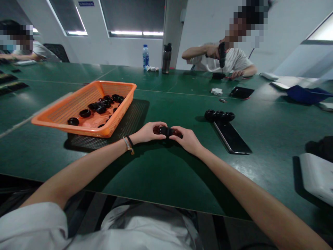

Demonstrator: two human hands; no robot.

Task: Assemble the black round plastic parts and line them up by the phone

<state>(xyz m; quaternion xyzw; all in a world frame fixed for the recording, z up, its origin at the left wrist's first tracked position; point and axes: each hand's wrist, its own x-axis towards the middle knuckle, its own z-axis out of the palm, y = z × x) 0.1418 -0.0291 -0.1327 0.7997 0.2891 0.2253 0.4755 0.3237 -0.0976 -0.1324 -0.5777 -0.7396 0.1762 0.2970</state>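
Observation:
Over the green table, my left hand [152,132] and my right hand [185,137] meet in front of me, both closed around glossy black round parts [165,131]. The parts sit end to end between the fingertips, and the fingers partly hide them. To the left of my hands stands an orange mesh basket [104,132], with several black ring-shaped pieces [85,113] inside. On the right, a row of similar black round pieces [220,115] rests at the far end of a dark phone [232,137] lying flat.
Across the table a person [221,59] holds a power screwdriver [222,55] over a dark piece. A water bottle [145,57] and a dark tumbler [167,58] stand at the back. A blue tray [308,94] and a white box [317,177] are on the right; another person sits far left.

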